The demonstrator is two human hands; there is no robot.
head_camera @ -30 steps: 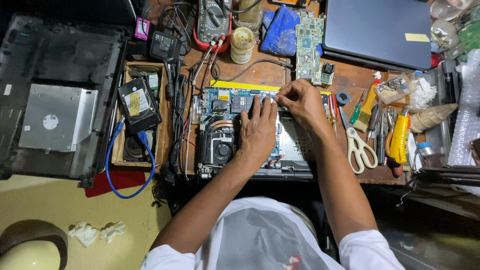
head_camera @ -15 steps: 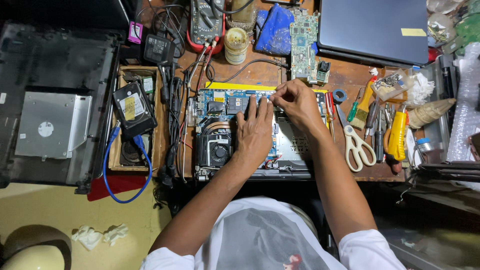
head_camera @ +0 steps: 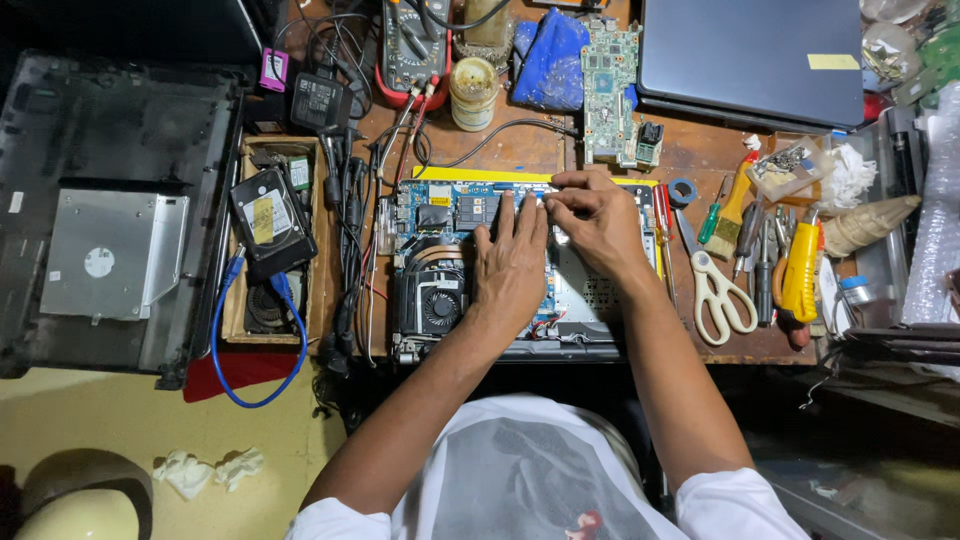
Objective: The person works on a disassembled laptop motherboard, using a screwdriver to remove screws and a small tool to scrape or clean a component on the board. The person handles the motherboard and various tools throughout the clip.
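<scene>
An opened laptop base with a blue motherboard (head_camera: 450, 215) and a round black cooling fan (head_camera: 437, 303) lies on the wooden bench in front of me. My left hand (head_camera: 512, 262) rests flat on the board, fingers spread and pointing away from me. My right hand (head_camera: 592, 215) sits just to its right, fingers pinched together at the board's upper edge; whatever they pinch is too small to make out. Both hands touch the board and nearly touch each other.
A black laptop bottom cover (head_camera: 110, 210) lies at left, and a wooden tray (head_camera: 315, 250) holds a hard drive (head_camera: 268, 220). A multimeter (head_camera: 415, 45), a loose green circuit board (head_camera: 610, 85) and a closed laptop (head_camera: 750, 60) sit behind. Scissors (head_camera: 718, 290), screwdrivers and a yellow-handled tool (head_camera: 802, 270) lie at right.
The view has shifted slightly. My right hand's fingers have drawn together at the board's upper edge, while my left hand stays flat on the board.
</scene>
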